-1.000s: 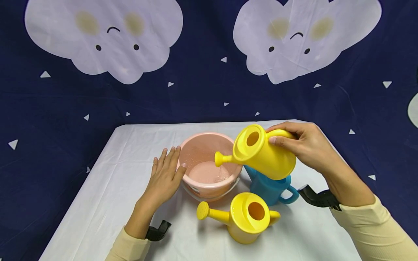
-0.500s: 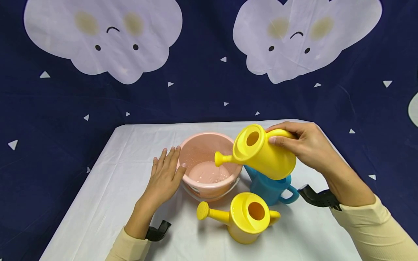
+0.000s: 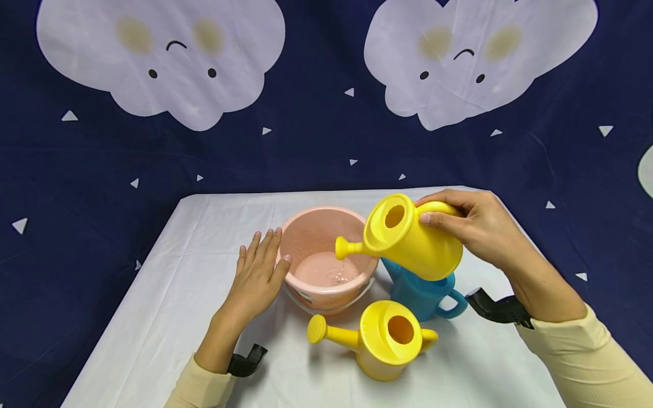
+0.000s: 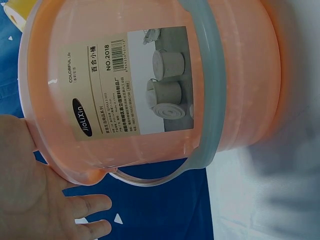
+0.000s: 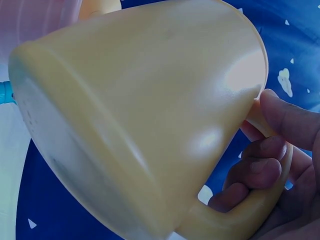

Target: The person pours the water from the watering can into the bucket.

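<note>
My right hand [image 3: 479, 226] grips the handle of a yellow watering can [image 3: 418, 249], its fingers curled round the handle in the right wrist view. The can is tilted, its spout over the pink bucket [image 3: 326, 290], and a thin trickle of water falls inside. Some water lies on the bucket's bottom. My left hand [image 3: 257, 277] has straight fingers and rests at the bucket's left rim. In the left wrist view, the bucket's side [image 4: 245, 75] shows a paper label and a pale bail handle [image 4: 212, 85].
A second yellow watering can [image 3: 382, 362] stands upright in front of the bucket, spout to the left. Behind it is a blue watering can [image 3: 418, 297], partly under the raised can. All stand on a white-covered table [image 3: 153, 317] before a dark blue cloud-print cloth [image 3: 316, 147].
Both hands and the tilted can have stayed in place. The ripples and splash in the bucket have shifted as water keeps trickling from the spout.
</note>
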Demonstrator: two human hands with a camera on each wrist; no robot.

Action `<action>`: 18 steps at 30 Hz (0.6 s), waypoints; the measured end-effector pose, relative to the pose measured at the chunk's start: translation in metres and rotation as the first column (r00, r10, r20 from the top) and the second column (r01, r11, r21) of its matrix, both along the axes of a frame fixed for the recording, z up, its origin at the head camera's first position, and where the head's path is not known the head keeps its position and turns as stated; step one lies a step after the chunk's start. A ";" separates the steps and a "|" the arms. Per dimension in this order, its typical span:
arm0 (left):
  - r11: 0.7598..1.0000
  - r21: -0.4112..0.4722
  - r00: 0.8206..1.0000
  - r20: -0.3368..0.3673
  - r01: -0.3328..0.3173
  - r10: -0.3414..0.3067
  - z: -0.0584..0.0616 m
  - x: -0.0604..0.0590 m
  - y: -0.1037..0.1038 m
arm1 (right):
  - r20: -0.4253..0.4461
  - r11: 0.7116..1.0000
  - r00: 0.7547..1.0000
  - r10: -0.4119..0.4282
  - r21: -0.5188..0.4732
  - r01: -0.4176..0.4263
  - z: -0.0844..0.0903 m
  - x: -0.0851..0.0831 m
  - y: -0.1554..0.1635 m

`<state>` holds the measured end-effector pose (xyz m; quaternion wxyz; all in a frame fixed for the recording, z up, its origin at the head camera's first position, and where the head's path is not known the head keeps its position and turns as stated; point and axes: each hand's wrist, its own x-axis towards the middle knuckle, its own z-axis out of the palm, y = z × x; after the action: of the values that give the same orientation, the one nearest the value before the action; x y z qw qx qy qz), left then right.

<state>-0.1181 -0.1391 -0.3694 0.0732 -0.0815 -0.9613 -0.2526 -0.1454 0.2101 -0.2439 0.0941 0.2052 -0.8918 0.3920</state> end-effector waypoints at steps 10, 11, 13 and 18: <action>1.000 -0.002 1.000 0.000 -0.003 0.003 0.000 0.000 0.000 | -0.006 1.000 1.000 0.009 -0.006 -0.009 0.000 0.000 0.000; 1.000 -0.001 1.000 0.001 -0.003 0.003 0.000 0.000 0.000 | -0.006 1.000 1.000 0.010 -0.006 -0.010 0.000 0.000 -0.001; 1.000 0.000 1.000 0.002 -0.002 0.002 -0.001 0.000 0.000 | -0.006 1.000 1.000 0.010 -0.005 -0.010 0.000 -0.001 -0.001; 1.000 0.000 1.000 0.002 -0.001 0.001 -0.001 0.000 0.000 | -0.008 1.000 1.000 0.010 -0.001 -0.010 0.000 -0.001 -0.001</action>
<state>-0.1184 -0.1392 -0.3700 0.0722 -0.0810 -0.9615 -0.2525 -0.1461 0.2094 -0.2435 0.0958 0.2112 -0.8902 0.3922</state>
